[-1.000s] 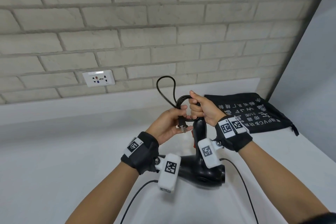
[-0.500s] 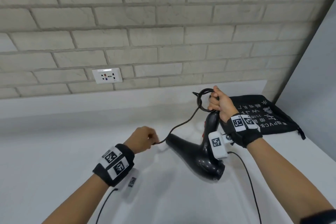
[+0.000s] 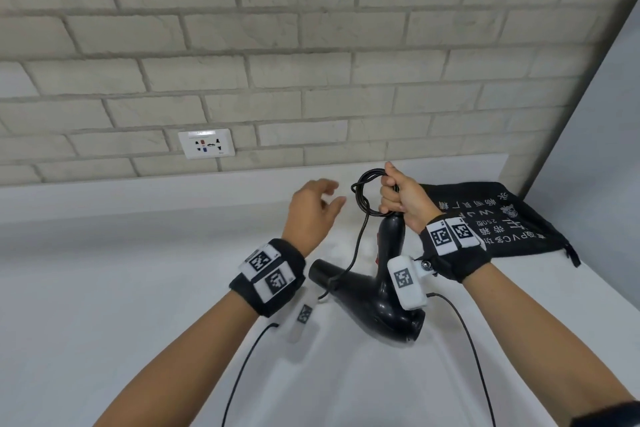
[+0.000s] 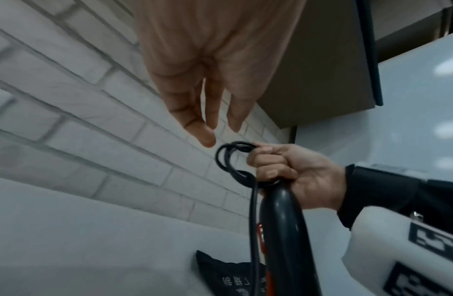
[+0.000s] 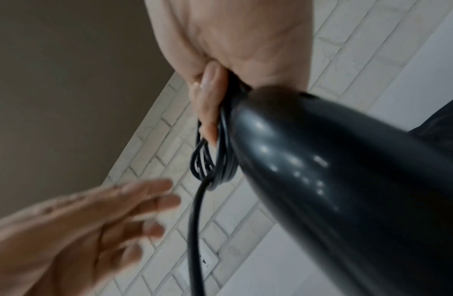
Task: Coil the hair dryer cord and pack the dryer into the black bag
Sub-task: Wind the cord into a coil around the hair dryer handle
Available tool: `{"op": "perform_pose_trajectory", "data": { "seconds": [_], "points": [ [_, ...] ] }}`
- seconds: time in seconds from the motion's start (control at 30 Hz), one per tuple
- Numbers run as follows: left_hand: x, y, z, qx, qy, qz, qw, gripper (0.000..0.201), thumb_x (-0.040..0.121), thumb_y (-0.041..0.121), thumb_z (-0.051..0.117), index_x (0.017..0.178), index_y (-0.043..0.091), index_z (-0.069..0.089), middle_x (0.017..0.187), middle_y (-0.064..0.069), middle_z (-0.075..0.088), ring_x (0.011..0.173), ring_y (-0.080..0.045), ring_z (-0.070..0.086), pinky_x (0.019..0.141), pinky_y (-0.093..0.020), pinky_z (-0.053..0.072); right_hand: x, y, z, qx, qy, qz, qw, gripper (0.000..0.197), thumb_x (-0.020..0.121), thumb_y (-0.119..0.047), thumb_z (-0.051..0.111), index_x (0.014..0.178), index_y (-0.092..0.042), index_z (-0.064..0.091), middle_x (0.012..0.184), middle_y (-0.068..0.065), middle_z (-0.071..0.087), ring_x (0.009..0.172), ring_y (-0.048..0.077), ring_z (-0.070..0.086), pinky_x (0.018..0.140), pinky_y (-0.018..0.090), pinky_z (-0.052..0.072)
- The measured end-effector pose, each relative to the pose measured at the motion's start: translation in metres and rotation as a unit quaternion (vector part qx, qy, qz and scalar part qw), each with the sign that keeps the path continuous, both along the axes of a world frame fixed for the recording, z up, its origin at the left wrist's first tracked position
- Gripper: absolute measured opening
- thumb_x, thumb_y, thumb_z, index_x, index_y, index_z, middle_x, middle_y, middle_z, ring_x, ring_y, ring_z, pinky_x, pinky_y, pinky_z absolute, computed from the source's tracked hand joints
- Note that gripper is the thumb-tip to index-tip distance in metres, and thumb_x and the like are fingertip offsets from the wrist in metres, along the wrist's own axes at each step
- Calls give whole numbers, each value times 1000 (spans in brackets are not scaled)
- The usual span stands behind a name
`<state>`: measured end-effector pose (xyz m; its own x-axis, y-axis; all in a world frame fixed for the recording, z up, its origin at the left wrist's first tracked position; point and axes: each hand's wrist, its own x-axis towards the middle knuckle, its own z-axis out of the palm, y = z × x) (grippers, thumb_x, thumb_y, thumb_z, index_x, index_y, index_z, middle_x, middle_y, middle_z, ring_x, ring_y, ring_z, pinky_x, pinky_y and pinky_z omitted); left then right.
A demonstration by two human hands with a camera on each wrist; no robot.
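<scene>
- Right hand is clenched round the coil at the top of the dryer handle; loops bulge out at the fist's 9 o'clock.
- One loose cord strand drops from the coil past the nozzle.
- Left hand floats at the coil's 9 o'clock, fingers spread, holding nothing.
- Bag lies flat at the dryer's 2 o'clock.
- Right wrist view alone shows fingertips pinning the strands to the handle.

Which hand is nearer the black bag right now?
Right. The right hand, gripping the coiled cord at the dryer handle, is just left of the black bag; the open left hand is farther left, beyond the coil.
</scene>
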<state>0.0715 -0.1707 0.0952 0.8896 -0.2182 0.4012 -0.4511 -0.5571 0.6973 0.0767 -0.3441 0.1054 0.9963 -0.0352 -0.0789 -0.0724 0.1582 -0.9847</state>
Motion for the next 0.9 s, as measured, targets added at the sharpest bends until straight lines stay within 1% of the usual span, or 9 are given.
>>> {"op": "perform_pose_trajectory", "data": {
  "seconds": [0.1, 0.17, 0.27, 0.37, 0.47, 0.53, 0.63, 0.8, 0.9],
  "points": [
    [3, -23, 8, 9, -32, -13, 999, 40, 84, 23, 64, 120, 8, 55, 114, -10, 57, 78, -19, 61, 77, -26, 46, -5, 5, 2, -22, -7, 25, 999, 44, 98, -41, 29, 59, -21, 33, 30, -10, 20, 27, 4, 18, 43, 19, 37],
    [7, -30, 7, 45, -41, -4, 998, 39, 83, 23, 64, 118, 9, 55, 111, -10, 57, 82, -24, 62, 77, -32, 49, -7, 7, 3, -28, -10, 36, 999, 44, 98, -41, 28, 59, -20, 33, 30, -12, 20, 27, 4, 18, 44, 19, 38],
    [16, -28, 5, 58, -79, 0, 995, 24, 84, 19, 62, 101, 3, 62, 95, -15, 62, 80, -31, 60, 71, -37, 48, -9, 6, 4, -28, -11, 48, 998, 44, 98, -40, 26, 60, -20, 31, 31, -13, 20, 27, 3, 18, 43, 18, 37],
    [26, -19, 9, 23, -109, -36, 993, 16, 81, 16, 65, 86, 1, 68, 83, -17, 66, 74, -28, 60, 69, -36, 47, -9, 4, 4, -11, -13, 75, 997, 44, 99, -39, 25, 59, -20, 30, 30, -14, 20, 26, 3, 17, 42, 18, 39],
    [33, -12, 10, -107, -18, -73, 991, 13, 77, 9, 70, 85, 0, 71, 83, -15, 71, 66, -8, 61, 75, -31, 52, -8, 5, 4, 8, -5, 107, 994, 45, 99, -38, 24, 59, -19, 29, 30, -13, 20, 24, 3, 17, 43, 18, 39],
    [34, -11, 5, -192, 74, -92, 974, 19, 78, 6, 68, 96, 0, 70, 82, -9, 70, 67, 2, 62, 82, -27, 53, -7, 8, 3, 21, -2, 122, 992, 45, 99, -38, 23, 58, -19, 29, 29, -13, 21, 24, 3, 17, 42, 18, 39],
    [30, -15, -6, -306, 193, -137, 922, 27, 87, 4, 57, 112, -3, 62, 76, 1, 71, 70, -3, 66, 78, -20, 55, -5, 10, 2, 35, 1, 129, 991, 45, 99, -38, 23, 58, -19, 29, 30, -14, 20, 24, 2, 18, 41, 18, 39],
    [23, -16, -11, -371, 282, -179, 867, 16, 92, 16, 49, 91, 14, 65, 71, 6, 72, 72, -9, 65, 81, -25, 50, -5, 10, 3, 24, 0, 121, 992, 45, 99, -37, 24, 58, -19, 29, 29, -12, 21, 24, 3, 18, 42, 18, 39],
    [24, -14, -8, -382, 322, -202, 842, 18, 93, 18, 48, 95, 14, 65, 69, 8, 69, 67, -7, 65, 76, -24, 48, -6, 8, 5, 25, 8, 120, 992, 45, 98, -37, 24, 58, -18, 29, 29, -12, 21, 24, 3, 18, 43, 18, 41]
  ]
}}
